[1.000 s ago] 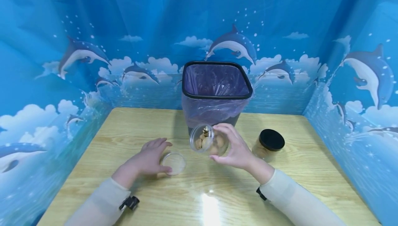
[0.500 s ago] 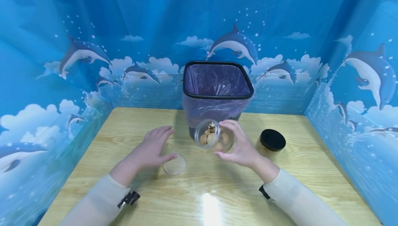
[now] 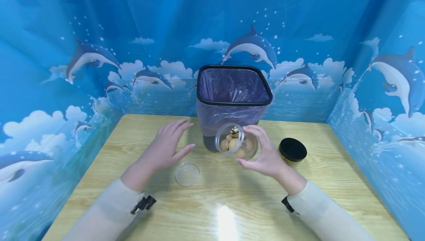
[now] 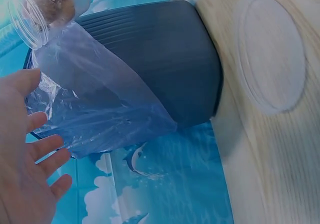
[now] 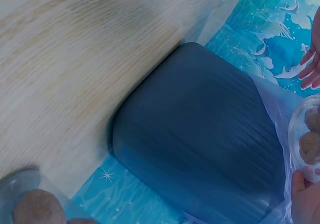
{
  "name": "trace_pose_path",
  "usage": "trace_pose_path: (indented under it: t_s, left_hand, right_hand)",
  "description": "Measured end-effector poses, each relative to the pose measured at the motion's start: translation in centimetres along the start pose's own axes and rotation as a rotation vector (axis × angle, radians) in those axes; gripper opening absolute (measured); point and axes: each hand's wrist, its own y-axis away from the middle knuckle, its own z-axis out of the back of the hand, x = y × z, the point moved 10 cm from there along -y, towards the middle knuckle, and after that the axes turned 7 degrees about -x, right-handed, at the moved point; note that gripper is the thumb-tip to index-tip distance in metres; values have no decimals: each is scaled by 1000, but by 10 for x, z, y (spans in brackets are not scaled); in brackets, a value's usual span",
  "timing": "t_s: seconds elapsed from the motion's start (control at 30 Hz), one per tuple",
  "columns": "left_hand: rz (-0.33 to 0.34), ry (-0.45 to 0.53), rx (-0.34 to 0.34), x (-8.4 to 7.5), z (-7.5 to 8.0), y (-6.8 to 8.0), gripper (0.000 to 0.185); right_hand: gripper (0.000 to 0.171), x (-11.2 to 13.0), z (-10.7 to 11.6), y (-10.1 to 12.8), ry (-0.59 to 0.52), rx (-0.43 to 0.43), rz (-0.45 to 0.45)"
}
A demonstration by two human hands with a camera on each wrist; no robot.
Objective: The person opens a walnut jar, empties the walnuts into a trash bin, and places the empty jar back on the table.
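Note:
My right hand (image 3: 246, 145) grips a clear open jar (image 3: 234, 142) tilted on its side, mouth toward me, with round brown pieces inside. It hangs just in front of the black bin (image 3: 232, 67), below the rim. The bin is lined with a purple bag (image 4: 90, 109). My left hand (image 3: 177, 140) hovers open above the table, fingers straight and pointing toward the bin, holding nothing. The jar's clear lid (image 3: 187, 174) lies flat on the table below that hand. In the left wrist view the lid (image 4: 272, 54) lies beside the bin's dark wall (image 4: 150, 54).
A second jar with a black lid (image 3: 292, 149) stands on the wooden table (image 3: 225, 204) right of the bin; in the right wrist view this jar (image 5: 30, 204) shows brown pieces. Blue dolphin-print sheets wall the table on three sides.
My right hand has raised the jar and carried it toward the bin. My left hand has let go of the clear lid and lifted forward off the table.

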Motion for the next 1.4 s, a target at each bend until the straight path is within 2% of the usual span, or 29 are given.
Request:
trace_pose_path:
  t_s: [0.3, 0.7, 1.03, 1.4]
  left_hand:
    - [-40, 18, -144, -13, 13, -17, 66]
    - [-114, 21, -263, -28, 25, -41, 64]
    - [-114, 14, -280, -31, 26, -60, 61]
    - [-106, 14, -287, -35, 29, -78, 60]
  right_hand:
    - [89, 3, 14, -2, 26, -36, 14]
    - [87, 1, 24, -5, 53, -79, 29]
    - [84, 3, 33, -7, 55, -116, 51]
    - [86, 2, 44, -9, -8, -162, 40]
